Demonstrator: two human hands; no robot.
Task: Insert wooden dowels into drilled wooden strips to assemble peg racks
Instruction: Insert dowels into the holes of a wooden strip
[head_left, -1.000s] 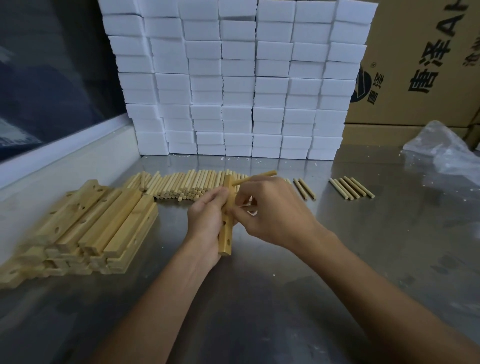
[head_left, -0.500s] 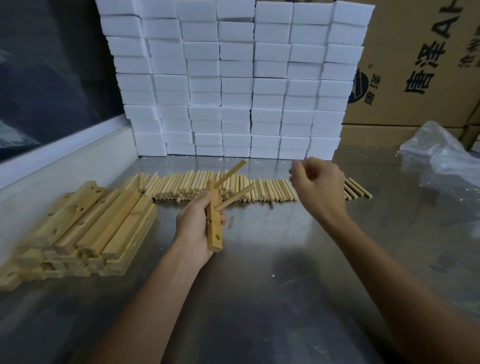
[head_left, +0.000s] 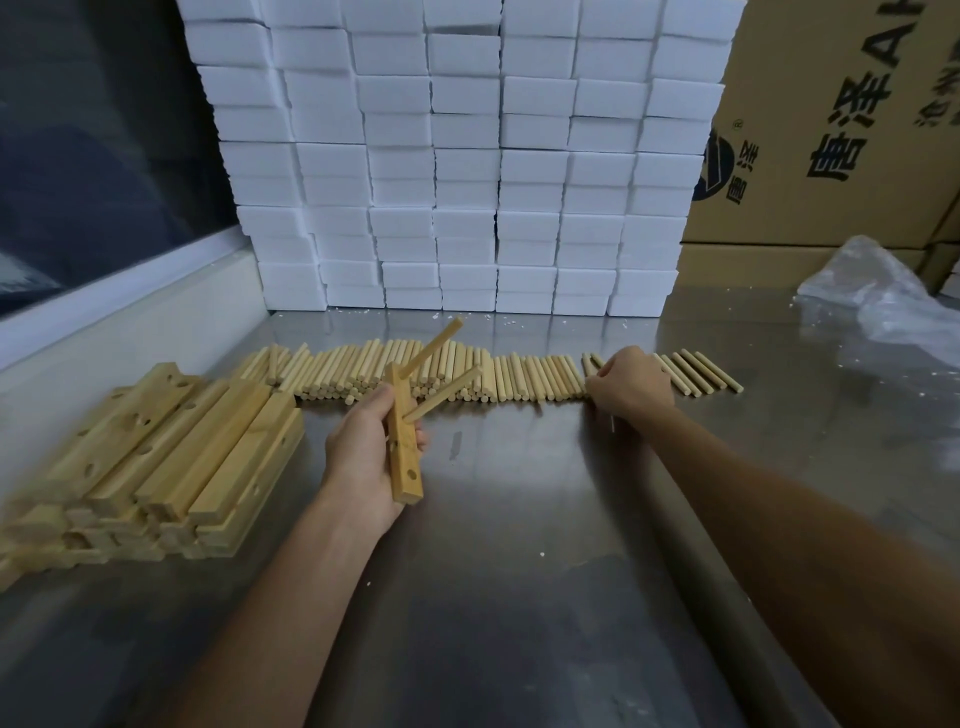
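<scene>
- Left hand (head_left: 363, 457): its grip is wrapped round the middle of a drilled wooden strip (head_left: 404, 452), held upright above the tabletop (head_left: 519, 571); two dowels (head_left: 441, 400) are seated in its upper holes and one lower hole shows empty.
- Right hand (head_left: 628, 384): knuckles up on the row of loose dowels (head_left: 519, 376); fingers curled onto them, though whether one is already pinched cannot be told.
- Handling, as judged: strip and dowels look light, stiff and dry; hold the strip mid-length, clear of the holes, and a dowel near one end.
- Stack of undrilled-side-up strips (head_left: 156, 467) lies left.
- Surface: smooth reflective metal, where round dowels may roll.
- Room: white foam blocks (head_left: 467, 156), cardboard box (head_left: 831, 130), plastic bag (head_left: 883, 296).
</scene>
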